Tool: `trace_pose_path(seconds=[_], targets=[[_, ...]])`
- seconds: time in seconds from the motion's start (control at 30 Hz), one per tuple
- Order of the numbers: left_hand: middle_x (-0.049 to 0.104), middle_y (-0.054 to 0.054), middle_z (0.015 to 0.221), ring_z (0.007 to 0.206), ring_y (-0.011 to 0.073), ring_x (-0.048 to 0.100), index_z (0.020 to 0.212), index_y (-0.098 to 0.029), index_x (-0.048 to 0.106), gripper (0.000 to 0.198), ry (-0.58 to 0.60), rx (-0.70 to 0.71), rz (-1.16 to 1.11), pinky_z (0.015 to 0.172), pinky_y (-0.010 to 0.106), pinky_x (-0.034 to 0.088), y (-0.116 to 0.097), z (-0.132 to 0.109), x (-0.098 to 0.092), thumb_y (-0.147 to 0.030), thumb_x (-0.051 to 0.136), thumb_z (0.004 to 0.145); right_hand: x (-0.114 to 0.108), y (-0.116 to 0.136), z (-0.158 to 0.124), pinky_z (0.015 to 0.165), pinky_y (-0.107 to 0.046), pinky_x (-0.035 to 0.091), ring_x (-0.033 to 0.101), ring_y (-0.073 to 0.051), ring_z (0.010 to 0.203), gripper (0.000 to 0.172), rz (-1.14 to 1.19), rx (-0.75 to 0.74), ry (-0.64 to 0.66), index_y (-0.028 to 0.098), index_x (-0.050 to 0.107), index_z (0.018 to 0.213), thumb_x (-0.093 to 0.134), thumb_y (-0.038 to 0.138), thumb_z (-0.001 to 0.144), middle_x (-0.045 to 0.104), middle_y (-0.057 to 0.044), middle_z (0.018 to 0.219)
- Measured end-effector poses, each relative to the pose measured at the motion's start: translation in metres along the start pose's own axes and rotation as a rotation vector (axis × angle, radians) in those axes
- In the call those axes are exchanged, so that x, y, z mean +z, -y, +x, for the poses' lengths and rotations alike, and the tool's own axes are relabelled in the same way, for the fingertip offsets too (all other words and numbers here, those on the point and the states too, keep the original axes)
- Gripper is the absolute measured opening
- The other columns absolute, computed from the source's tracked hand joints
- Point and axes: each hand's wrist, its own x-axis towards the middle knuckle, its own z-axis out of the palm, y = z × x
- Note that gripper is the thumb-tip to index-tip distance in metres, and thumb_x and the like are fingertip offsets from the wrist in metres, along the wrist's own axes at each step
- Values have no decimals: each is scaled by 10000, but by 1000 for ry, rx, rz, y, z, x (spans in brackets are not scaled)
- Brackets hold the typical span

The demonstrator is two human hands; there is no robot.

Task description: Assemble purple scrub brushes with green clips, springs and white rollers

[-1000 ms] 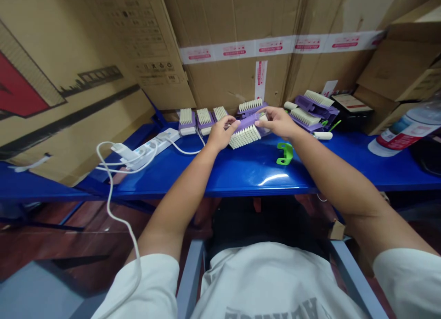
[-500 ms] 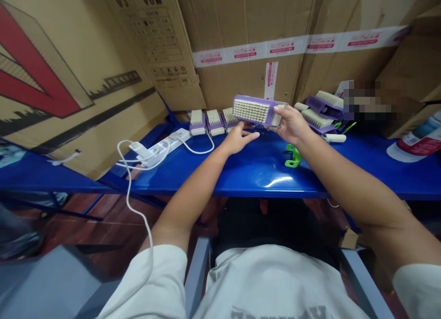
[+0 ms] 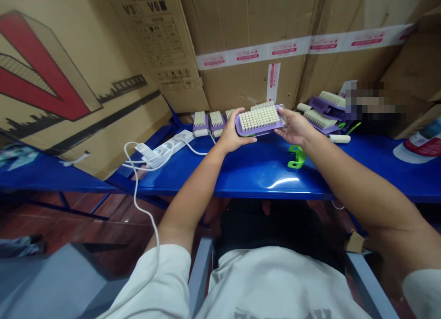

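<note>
Purple plastic scrub brush held aloft, pinched at its ends between left grip and right grip, cream bristles tilted up toward my camera, perhaps inside a clear sleeve. Matching brushes line the blue tabletop just beyond the left grip.

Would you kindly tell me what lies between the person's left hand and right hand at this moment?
In the head view, a purple brush with pale bristles facing up lies between them, held at its ends by the left hand and the right hand.
</note>
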Motion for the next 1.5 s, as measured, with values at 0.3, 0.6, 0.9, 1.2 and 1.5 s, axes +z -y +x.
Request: trace_pose_path(seconds=[0.3,0.6,0.9,1.2,1.5], targets=[[838,119,1445,1354,352,807,1465,-217,678,895,-317,-69,94,1214,477,643,16,7,-17,-337,1103,686,15,21,-24,1172,-598,678,745,-329,1236,238,61,138,-40,300,690,1079,821,467,970,796,-94,1169],[850,139,1405,1375,354,812,1391,-168,734,658,-741,-606,227,1243,454,626,40,12,-68,-249,1020,804,22,33,-35,1160,-574,661,715,-290,1130,99,22,229,-88,268,716,983,799,321,986,774,-101,1152],[657,282,1699,1668,401,607,1535,-123,594,774,-743,-839,396,1428,502,461,34,5,-63,-339,1019,925,25,38,-38,1091,-529,672,729,-277,1076,65,-15,244,-56,262,752,998,814,284,999,788,-90,1131],[393,292,1920,1814,405,408,1870,-27,266,998,-486,-876,383,1514,507,338,24,12,-61,-239,806,1058,23,33,-35,964,-485,698,736,-241,952,76,-1,214,-45,253,767,1013,821,295,980,803,-74,1079],[366,303,1934,1827,434,370,1889,-44,240,1079,-469,-880,428,1507,585,323,13,8,-59,-400,846,1070,-26,42,-8,995,-516,708,722,-262,892,274,-319,-336,-316,325,674,1024,890,408,879,745,-37,926]])
